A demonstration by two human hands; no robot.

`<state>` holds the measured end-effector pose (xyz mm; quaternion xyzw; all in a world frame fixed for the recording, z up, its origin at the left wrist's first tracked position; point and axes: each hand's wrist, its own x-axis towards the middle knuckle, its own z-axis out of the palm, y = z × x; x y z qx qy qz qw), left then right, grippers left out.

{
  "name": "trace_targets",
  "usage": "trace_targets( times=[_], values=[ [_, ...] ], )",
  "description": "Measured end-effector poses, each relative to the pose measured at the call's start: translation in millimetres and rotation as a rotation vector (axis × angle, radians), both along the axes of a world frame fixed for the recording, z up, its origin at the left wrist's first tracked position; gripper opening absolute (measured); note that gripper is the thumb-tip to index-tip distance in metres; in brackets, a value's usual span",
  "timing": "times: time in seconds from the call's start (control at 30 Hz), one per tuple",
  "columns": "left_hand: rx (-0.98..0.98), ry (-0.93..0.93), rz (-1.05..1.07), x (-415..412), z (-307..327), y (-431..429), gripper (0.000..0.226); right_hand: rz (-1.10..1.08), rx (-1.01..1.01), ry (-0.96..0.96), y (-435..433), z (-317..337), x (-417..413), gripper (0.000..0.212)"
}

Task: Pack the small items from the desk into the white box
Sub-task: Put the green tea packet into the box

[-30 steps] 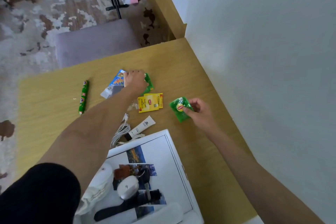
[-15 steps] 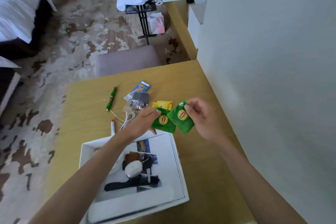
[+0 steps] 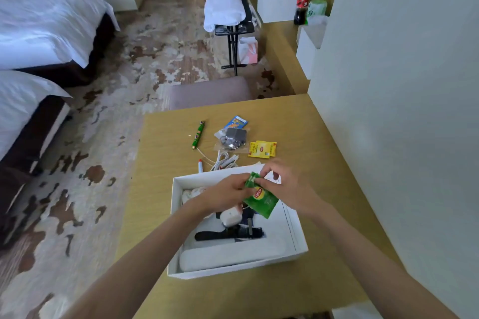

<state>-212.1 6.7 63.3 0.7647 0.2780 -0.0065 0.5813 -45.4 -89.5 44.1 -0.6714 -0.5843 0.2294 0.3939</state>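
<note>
The white box (image 3: 174,217) sits open on the wooden desk (image 3: 298,137), holding a white pouch, a black strap, a comb and a long white case. Above the box, my left hand (image 3: 223,195) and my right hand (image 3: 285,184) both pinch the top of green Lipton tea packets (image 3: 261,201), stacked together and hanging down over the box. On the desk beyond lie yellow tea packets (image 3: 261,149), a grey charger in a clear bag (image 3: 232,138), a white cable (image 3: 224,162), a green sausage stick (image 3: 198,134), a blue snack packet (image 3: 236,122) and a small white tube (image 3: 200,166).
A pale wall (image 3: 388,85) runs along the desk's right side. A grey stool (image 3: 207,92) stands beyond the desk's far edge. Two beds (image 3: 39,33) are at the left, and a folding stand with white cloth (image 3: 225,10) is farther back.
Both hands have brought the green tea packets from the desk to above the box and put them together. The view has tilted up, showing more of the room.
</note>
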Motion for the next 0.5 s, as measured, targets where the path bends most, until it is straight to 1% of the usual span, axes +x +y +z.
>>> trace_targets(
  times=[0.1,0.13,0.2,0.27,0.37,0.47,0.5],
  values=[
    [0.089,0.168,-0.024,-9,-10,-1,0.016,0.014,-0.155,-0.007,-3,0,-7,0.015],
    [0.091,0.219,-0.029,-11,-14,-2,0.017,0.022,-0.21,-0.007,-4,0,-9,0.017],
    [0.067,0.262,-0.043,-11,-24,-6,0.024,0.031,-0.325,-0.028,-8,-2,-11,0.022],
    [0.104,0.266,-0.087,-10,-36,-9,0.023,0.059,-0.406,-0.132,-12,-3,-14,0.025],
    [0.242,0.265,-0.139,-4,-51,-9,0.019,0.076,-0.451,-0.361,-18,-2,-15,0.023],
    [0.537,0.296,-0.172,6,-64,-7,0.023,-0.016,-0.486,-0.435,-29,0,-7,0.023],
    [0.578,0.301,-0.178,9,-68,-8,0.024,-0.048,-0.498,-0.457,-34,0,-3,0.023]
  ],
)
